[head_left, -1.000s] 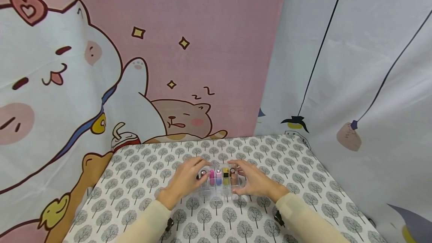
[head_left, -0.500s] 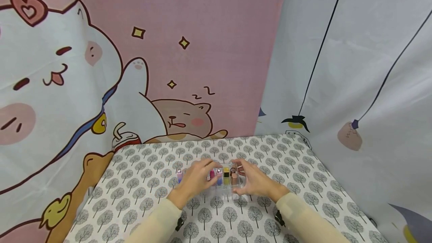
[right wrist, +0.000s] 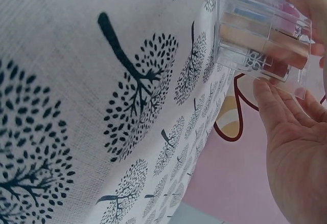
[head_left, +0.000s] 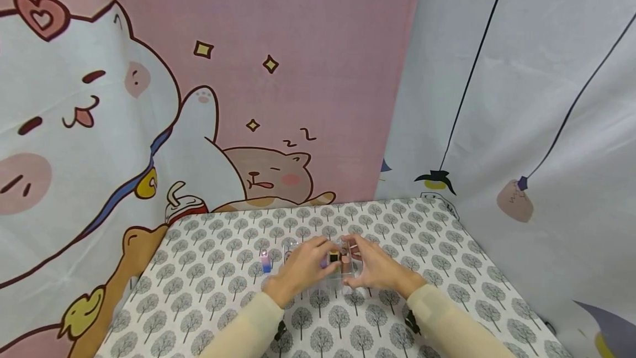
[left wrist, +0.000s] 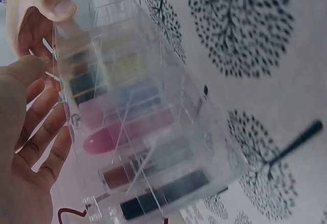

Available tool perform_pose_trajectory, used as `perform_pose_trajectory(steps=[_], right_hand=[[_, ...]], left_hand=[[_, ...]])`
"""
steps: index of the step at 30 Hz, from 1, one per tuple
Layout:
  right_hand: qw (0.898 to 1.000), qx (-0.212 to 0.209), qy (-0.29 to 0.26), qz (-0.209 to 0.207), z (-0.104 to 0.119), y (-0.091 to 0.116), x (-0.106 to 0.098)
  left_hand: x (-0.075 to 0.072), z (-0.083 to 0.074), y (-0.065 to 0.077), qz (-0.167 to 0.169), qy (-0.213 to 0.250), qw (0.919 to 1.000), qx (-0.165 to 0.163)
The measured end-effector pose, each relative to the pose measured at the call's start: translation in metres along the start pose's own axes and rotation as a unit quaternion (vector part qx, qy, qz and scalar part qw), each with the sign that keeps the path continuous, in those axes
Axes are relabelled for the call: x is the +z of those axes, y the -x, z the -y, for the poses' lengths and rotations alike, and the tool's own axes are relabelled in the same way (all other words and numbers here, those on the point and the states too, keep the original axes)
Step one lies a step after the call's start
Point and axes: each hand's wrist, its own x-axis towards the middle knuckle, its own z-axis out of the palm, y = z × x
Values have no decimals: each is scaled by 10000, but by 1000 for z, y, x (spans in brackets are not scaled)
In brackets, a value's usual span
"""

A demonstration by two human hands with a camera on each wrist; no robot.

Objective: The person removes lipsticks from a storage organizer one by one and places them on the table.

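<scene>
A clear plastic organizer (left wrist: 225, 157) holds several lipstick tubes in a row of compartments. Its right end is gripped by my right hand (head_left: 372, 264), thumb in front and fingers behind. My left hand (head_left: 305, 264) reaches over the row, fingertips right at the black-and-yellow tube (head_left: 334, 257), and covers much of the left part in the head view. In the left wrist view, a bright pink tube (left wrist: 104, 139) and a black tube (left wrist: 163, 193) stand farther along the row. A copper-coloured tube (right wrist: 288, 50) sits at the end beside my right hand.
A loose pink-and-blue lipstick tube (head_left: 265, 261) stands on the tree-print tablecloth (head_left: 208, 280), left of the organizer. Behind the table hangs a pink cartoon backdrop (head_left: 318, 70), with a pale curtain (head_left: 546, 98) along the right.
My left hand has moved rightward along the row, from the left end to the black-and-yellow tube, uncovering the loose pink-and-blue tube. My right hand stays at the organizer's right end.
</scene>
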Motion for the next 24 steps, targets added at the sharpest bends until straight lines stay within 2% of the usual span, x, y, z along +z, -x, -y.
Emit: perform_pose_trajectory(steps=[9, 14, 19, 24], right_hand=[[9998, -136, -164, 12, -1, -1, 1], [9999, -67, -139, 12, -1, -1, 1], [10000, 21, -41, -42, -1, -2, 0], [10000, 68, -65, -13, 0, -2, 0]], left_hand=[[16, -6, -8, -154, 224, 9996, -118], [20, -10, -11, -112, 512, 9980, -339], [24, -13, -12, -39, 599, 9964, -606], [27, -13, -10, 1, 612, 9958, -683]])
